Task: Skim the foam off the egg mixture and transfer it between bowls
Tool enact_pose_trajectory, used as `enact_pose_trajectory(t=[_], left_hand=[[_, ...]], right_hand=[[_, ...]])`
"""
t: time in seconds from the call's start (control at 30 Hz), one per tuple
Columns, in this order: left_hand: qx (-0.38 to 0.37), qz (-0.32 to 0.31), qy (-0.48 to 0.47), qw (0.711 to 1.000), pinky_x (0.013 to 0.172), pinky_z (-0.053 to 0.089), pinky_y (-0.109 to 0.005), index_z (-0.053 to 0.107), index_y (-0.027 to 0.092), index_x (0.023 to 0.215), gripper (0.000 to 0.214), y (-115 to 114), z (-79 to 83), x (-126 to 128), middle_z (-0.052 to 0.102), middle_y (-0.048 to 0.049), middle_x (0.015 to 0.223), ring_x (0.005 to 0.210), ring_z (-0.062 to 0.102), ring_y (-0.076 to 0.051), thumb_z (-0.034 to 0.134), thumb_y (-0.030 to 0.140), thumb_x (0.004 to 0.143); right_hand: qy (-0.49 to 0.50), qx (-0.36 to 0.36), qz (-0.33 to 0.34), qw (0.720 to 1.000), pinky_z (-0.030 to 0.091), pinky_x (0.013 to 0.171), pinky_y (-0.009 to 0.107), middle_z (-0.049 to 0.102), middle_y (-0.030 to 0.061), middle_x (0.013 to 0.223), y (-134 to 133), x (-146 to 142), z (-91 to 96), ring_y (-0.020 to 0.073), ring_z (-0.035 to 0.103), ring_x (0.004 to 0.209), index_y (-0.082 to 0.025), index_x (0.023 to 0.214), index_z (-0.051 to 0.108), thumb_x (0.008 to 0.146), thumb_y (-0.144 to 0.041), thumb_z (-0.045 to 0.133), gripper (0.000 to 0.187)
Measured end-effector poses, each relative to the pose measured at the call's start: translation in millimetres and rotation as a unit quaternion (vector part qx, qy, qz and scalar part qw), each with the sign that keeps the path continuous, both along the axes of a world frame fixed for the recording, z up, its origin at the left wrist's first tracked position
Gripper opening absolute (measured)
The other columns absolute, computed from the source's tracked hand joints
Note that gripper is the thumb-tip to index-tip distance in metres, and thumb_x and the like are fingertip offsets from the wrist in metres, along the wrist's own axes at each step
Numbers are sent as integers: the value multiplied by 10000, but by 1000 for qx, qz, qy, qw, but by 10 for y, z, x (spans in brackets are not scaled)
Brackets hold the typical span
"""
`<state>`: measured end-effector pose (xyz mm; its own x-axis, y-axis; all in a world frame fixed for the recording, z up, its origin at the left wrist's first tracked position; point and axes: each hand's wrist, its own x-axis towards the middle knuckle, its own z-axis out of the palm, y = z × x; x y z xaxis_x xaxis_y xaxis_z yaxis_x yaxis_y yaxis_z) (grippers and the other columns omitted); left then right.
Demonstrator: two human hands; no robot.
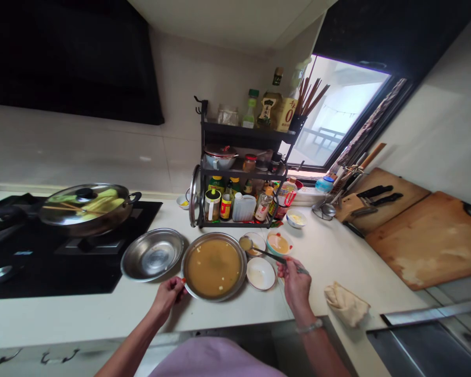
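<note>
My left hand (170, 297) pinches the near-left rim of a round metal basin (186, 285) with thumb and fingers. Brownish-yellow liquid (213, 262) with a few pale bits fills much of it. My right hand (295, 283) is closed round the handle of a metal ladle (267, 254). Its head holds some of the same-coloured liquid and is over the left side of a small bowl (262, 242), between that bowl and the basin. Nearer me stands a white bowl (260, 274) with a little pale residue. A patterned bowl (280, 243) to the right contains similar yellowish liquid.
An empty metal basin (152, 255) stands left, beside the stove with a lidded pan (87, 208). Behind is a black rack (241, 172) of bottles and jars. A small bowl (295, 219), a folded cloth (347, 303), knives (379, 193) and cutting boards (427, 235) are right.
</note>
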<state>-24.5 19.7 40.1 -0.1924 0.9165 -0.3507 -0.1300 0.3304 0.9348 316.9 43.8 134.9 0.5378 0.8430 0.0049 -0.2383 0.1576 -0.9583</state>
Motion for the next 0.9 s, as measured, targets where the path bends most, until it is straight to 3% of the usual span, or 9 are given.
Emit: enact_pose_trajectory(t=[0.17,0.3,0.5,0.7,0.8,0.9], left_hand=[[5,-3,-5,1000,384,304,-203,495,182,537,444,8,-2,5,541,27,453,378,399,-72,709,571,526],[6,0,-2,1000,382,312,-206,505,180,543,435,8,-3,3,545,24,456,376,405,-75,711,563,524],[-2,0,-3,1000,390,313,-196,504,177,561,431,14,-28,-12,551,27,461,389,417,-72,713,552,538],[-4,4,-1,1000,391,306,-199,495,178,548,448,13,-2,0,542,29,451,382,409,-70,714,567,513],[-7,6,2,1000,390,305,-202,505,175,545,445,3,31,10,543,26,452,379,407,-71,712,568,507],[-2,2,1,1000,391,303,-201,514,170,538,442,-1,58,17,543,21,457,387,410,-71,705,568,518]], right_hand=[[-106,5,-29,994,454,444,256,632,9,553,51,154,-54,139,545,448,-144,844,630,710,-434,674,323],[-205,23,-1,979,486,468,272,635,15,598,5,209,-116,134,541,450,-140,905,656,753,-438,624,336],[-359,139,83,919,535,539,265,663,76,864,-130,127,-103,151,605,645,-196,938,703,841,-325,548,223],[-356,174,180,900,521,482,229,636,59,873,-226,-236,-211,130,605,627,-232,1035,663,902,-240,461,242],[-354,162,232,891,515,477,228,630,64,860,-258,-432,-298,136,607,631,-233,1008,670,905,-255,449,244],[-331,126,253,900,505,471,233,633,66,824,-260,-564,-384,142,606,618,-216,952,683,891,-312,474,238]])
